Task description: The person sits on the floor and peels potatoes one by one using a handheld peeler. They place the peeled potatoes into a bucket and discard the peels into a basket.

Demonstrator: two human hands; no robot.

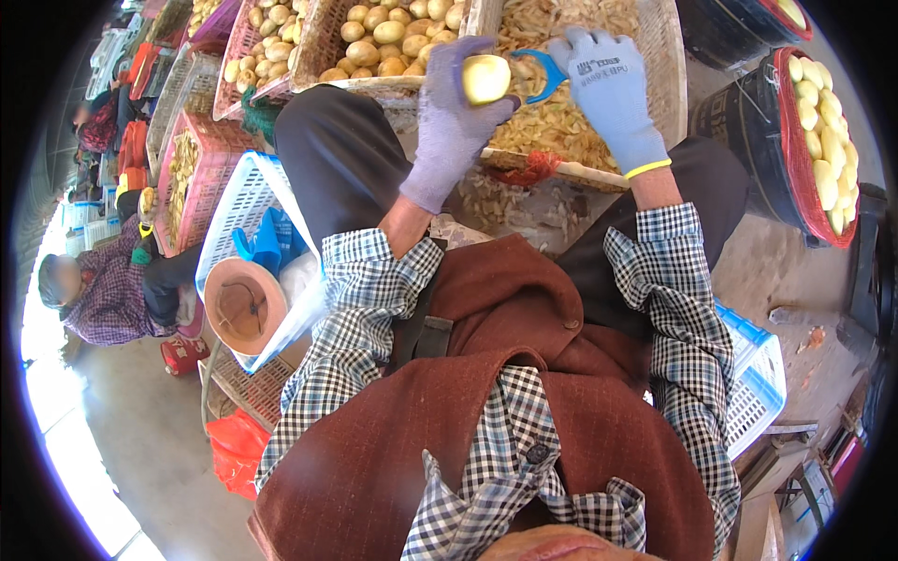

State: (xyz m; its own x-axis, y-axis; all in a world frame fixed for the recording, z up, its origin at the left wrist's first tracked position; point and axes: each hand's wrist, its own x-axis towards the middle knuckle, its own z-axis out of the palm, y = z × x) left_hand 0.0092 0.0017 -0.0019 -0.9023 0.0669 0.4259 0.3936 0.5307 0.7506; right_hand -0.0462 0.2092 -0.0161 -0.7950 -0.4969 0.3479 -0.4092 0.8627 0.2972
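Observation:
My left hand, in a purple knit glove, holds a pale peeled potato between thumb and fingers. Close to its right, my right hand in a light blue-grey glove grips a blue peeler, whose head points toward the potato with a gap between them. Below both hands lies a crate holding a heap of potato peelings. Unpeeled potatoes fill the crate just left of it.
A black bucket lined with a red mesh bag holds peeled potatoes at the right. Blue-and-white baskets stand on both sides of me; the left one has a hat on it. A co-worker sits at the far left.

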